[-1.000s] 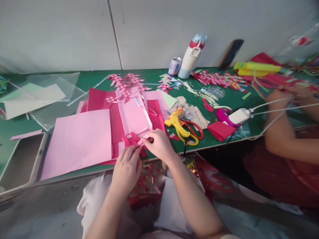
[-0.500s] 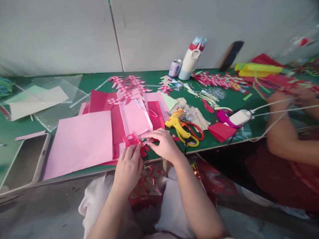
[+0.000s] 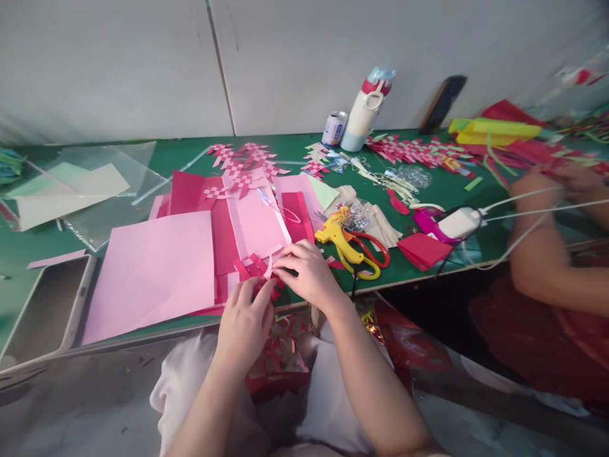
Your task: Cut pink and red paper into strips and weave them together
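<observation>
Close together at the table's front edge, my two hands work on narrow red and pink paper strips. My left hand (image 3: 245,317) is closed, its thumb and forefinger pinching the near side of the red woven strips (image 3: 242,269). From the right, my right hand (image 3: 309,273) reaches in with thumb and fingertips together on a pale pink paper strip (image 3: 269,265), which sticks up between the hands. The fingers cover part of the weave. Just behind lies a folded pink sheet (image 3: 257,222), and left of my hands a large pink paper sheet (image 3: 152,273).
Yellow-handled scissors (image 3: 349,251) lie right of my right hand. Woven paper pieces (image 3: 242,168), a can (image 3: 334,129) and a bottle (image 3: 362,114) stand or lie farther back. A grey tray (image 3: 88,285) is at left. Another person's arm (image 3: 537,247) and white cables (image 3: 523,216) are at right.
The pale pink strip, lying flatter before, now points upward between my fingers. My right hand has shifted slightly left, nearer my left hand.
</observation>
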Demonstrator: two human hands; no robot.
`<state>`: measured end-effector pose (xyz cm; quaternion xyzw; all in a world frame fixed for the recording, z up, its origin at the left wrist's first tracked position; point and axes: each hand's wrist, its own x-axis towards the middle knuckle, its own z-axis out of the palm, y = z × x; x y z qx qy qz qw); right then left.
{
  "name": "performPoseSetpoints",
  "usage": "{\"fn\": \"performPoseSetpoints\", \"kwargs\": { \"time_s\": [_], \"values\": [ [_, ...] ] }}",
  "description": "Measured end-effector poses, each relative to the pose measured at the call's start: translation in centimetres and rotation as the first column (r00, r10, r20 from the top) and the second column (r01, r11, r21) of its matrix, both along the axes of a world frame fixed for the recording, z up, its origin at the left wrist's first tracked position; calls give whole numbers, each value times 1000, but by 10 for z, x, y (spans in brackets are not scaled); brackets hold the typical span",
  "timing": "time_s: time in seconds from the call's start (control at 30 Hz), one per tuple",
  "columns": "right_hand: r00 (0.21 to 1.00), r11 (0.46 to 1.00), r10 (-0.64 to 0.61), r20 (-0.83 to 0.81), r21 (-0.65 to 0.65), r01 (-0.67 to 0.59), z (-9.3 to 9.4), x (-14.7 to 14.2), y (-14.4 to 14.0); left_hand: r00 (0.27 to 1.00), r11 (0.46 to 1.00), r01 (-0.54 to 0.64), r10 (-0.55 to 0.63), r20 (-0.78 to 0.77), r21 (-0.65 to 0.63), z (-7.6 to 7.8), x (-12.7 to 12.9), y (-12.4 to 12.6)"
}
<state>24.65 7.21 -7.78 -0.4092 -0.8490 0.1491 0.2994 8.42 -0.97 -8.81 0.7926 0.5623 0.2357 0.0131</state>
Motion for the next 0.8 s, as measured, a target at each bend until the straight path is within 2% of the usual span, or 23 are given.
{"fn": "performPoseSetpoints", "kwargs": {
  "time_s": [0.3, 0.57, 0.8],
  "values": [
    [1000, 1000, 28, 3, -9, -28, 1, -1, -1, 1000, 999, -23, 24, -10, 45, -1, 1, 1],
    [997, 997, 72, 28, -35, -71, 2, -1, -2, 1000, 999, -26, 26, 3, 36, -1, 3, 4],
    [997, 996, 78, -17, -46, -78, 1, -1, -2, 997, 995, -51, 55, -49, 87, -6, 2, 5]
  ]
}}
